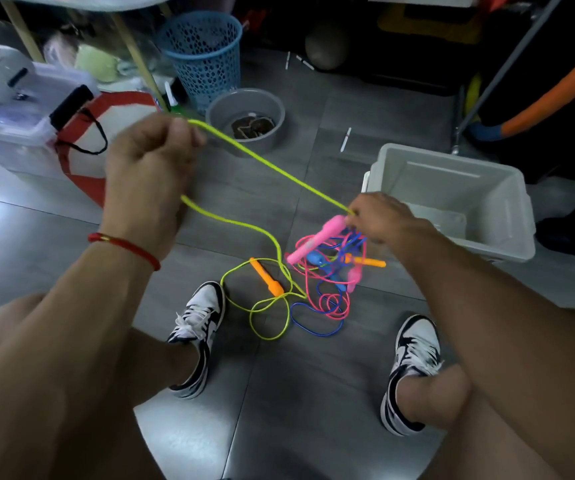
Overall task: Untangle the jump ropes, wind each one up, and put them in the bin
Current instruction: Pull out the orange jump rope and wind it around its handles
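Hands are holding a stretch of the yellow-green jump rope [272, 168] taut above the floor. The left hand [151, 157] is gripping the cord in a closed fist, raised high; the right hand [379, 216] is pinching the same cord lower down, just above the tangle [327, 268]. From the left fist a second length is dropping to loose loops on the grey tiles, beside one orange handle [266, 277] lying free of the knot. The other orange handle [371, 261] is sitting inside the tangle, among the pink rope [331, 301], the blue rope [313, 325] and the pink handle [315, 242].

Judged risks:
- Pulling harder while the far end is trapped is likely tightening the knot rather than freeing it.
- The whole cluster appears to be lifting with the cord, so the pink and blue ropes may drag along.
- Loose loops near the shoes could snag.

The white bin [452, 199] is standing close by on the right, holding no rope.
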`<action>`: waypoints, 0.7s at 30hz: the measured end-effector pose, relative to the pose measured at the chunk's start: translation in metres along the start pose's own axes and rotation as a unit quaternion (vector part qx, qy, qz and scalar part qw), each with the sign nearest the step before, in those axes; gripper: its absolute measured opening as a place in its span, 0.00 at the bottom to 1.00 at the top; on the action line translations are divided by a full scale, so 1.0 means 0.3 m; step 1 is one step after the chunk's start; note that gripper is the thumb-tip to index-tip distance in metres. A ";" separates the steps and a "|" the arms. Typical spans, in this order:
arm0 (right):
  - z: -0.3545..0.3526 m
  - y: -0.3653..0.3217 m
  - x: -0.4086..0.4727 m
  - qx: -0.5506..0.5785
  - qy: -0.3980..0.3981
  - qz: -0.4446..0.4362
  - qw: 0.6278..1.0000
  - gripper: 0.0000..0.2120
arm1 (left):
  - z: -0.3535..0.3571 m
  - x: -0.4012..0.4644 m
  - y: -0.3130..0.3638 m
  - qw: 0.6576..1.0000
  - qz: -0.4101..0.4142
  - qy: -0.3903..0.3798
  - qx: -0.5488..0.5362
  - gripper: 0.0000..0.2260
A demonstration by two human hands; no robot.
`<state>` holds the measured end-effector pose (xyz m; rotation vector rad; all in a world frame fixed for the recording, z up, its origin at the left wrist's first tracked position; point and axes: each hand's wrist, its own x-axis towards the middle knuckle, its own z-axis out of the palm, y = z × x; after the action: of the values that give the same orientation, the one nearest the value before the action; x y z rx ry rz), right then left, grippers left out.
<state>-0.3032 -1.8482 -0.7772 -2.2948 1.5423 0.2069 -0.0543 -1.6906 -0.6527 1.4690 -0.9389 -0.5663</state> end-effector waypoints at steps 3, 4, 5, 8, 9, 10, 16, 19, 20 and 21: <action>-0.077 0.012 0.016 0.020 0.086 0.009 0.996 0.17 | -0.071 0.052 -0.061 0.958 -0.053 -0.005 0.283 0.14; -0.109 0.006 0.014 0.032 0.106 0.013 0.994 0.17 | -0.084 0.058 -0.081 0.927 -0.090 -0.061 0.360 0.17; -0.139 0.002 0.011 0.046 0.117 0.019 0.992 0.18 | -0.085 0.052 -0.097 0.891 -0.135 -0.133 0.412 0.19; -0.215 -0.013 -0.010 0.055 0.132 0.013 0.990 0.20 | -0.040 0.014 -0.112 0.745 -0.224 -0.340 0.528 0.18; -0.234 -0.018 -0.020 0.049 0.144 0.005 0.988 0.19 | -0.016 -0.002 -0.103 0.707 -0.236 -0.383 0.546 0.16; -0.248 -0.019 -0.028 0.049 0.160 -0.008 0.986 0.18 | 0.003 -0.012 -0.101 0.686 -0.240 -0.410 0.551 0.15; -0.308 -0.051 -0.096 0.013 0.193 -0.108 0.975 0.18 | 0.172 -0.020 -0.121 0.873 -0.134 -0.289 0.370 0.13; -0.297 -0.086 -0.123 -0.029 0.173 -0.136 0.975 0.19 | 0.270 -0.031 -0.076 0.947 -0.163 -0.248 0.122 0.18; -0.296 -0.096 -0.132 -0.044 0.161 -0.147 0.975 0.18 | 0.288 -0.031 -0.069 0.951 -0.162 -0.249 0.085 0.20; -0.294 -0.102 -0.139 -0.060 0.150 -0.161 0.974 0.18 | 0.299 -0.030 -0.064 0.951 -0.147 -0.259 0.082 0.20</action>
<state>-0.2987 -1.8352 -0.6760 -2.7310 1.2853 -0.1444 -0.1273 -1.7361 -0.6856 1.6573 -1.1993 -1.1572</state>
